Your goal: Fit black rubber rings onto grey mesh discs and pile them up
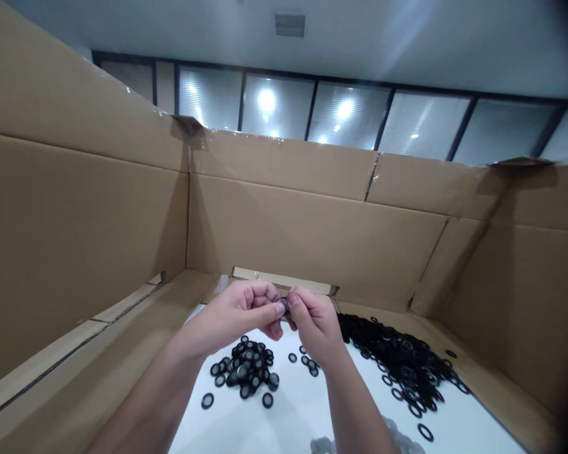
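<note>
An indoor workroom in an office-style building: along the top of the frame, a glass partition (277, 107) with blinds and a ceiling vent (289, 25); below, tall cardboard sheets (312, 233) surround a white table (293, 416) holding small black rings (250, 366).

Tall cardboard walls (303, 227) stand around a white surface (284, 416), frosted windows (274, 104) beyond

No legible text, label, brand, number or sign found on the cardboard carton walls (312, 233) or the black rubber rings (397, 359).
</note>
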The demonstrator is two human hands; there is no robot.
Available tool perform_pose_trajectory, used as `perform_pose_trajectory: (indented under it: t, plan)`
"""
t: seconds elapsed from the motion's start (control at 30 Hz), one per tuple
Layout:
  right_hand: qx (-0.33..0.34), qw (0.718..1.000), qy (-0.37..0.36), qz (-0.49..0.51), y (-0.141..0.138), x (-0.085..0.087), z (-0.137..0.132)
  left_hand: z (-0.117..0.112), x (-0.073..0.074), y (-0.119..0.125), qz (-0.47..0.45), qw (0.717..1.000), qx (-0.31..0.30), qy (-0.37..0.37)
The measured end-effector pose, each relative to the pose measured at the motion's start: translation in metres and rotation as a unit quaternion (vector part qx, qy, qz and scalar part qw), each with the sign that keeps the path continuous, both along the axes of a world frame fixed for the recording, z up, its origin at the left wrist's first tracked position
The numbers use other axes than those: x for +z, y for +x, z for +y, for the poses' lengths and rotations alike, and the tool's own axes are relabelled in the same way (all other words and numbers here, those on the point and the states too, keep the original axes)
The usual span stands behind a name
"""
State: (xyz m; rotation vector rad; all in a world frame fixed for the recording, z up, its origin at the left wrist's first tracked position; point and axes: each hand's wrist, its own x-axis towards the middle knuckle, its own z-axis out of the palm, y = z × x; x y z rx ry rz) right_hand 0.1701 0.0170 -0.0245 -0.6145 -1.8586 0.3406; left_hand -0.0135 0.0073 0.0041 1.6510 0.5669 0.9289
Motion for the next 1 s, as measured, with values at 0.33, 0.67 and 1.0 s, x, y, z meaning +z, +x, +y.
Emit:
perform_pose_trajectory:
  t: [0.33,0.67,1.0]
  plan:
    - [-0.027,0.999,0.041,-0.003,-0.015,-0.003,0.000,0.006,0.004,-0.017,0.043,0.999,0.003,-0.023]
    - [-0.067,0.970,-0.002,0.232,-0.026,-0.016,-0.004,0.002,-0.017,0.040,-0.188,0.982,0.027,-0.023]
    - [0.016,0.995,-0.030,-0.094,0.011,0.007,0.000,0.002,0.003,-0.005,0.083,0.996,0.011,0.014]
